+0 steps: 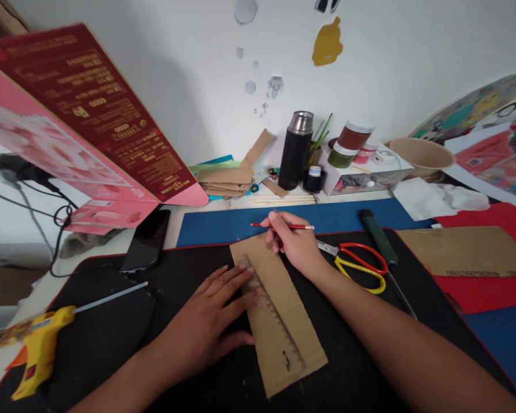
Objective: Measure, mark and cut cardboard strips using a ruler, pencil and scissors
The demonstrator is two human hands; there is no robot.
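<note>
A strip of brown cardboard (301, 315) lies on the black mat (189, 264) in front of me, slightly tilted. On it rests a clear ruler (273, 315), running roughly along its length. My left hand (223, 312) is spread flat, fingertips on the ruler's upper part and thumb by the cardboard's left edge. Over the cardboard's far end, my right hand (290, 238) is closed around a red pencil (298, 226). The pencil lies nearly level, its tip pointing left and its eraser end to the right.
Right of my right forearm lie red-and-yellow-handled scissors (361, 267) and a dark green-handled tool (378, 238). A yellow glue gun (45, 350) and a phone (146, 241) are at left. A black thermos (296, 152), jars and a bowl (421, 155) line the wall. More cardboard (468, 249) lies right.
</note>
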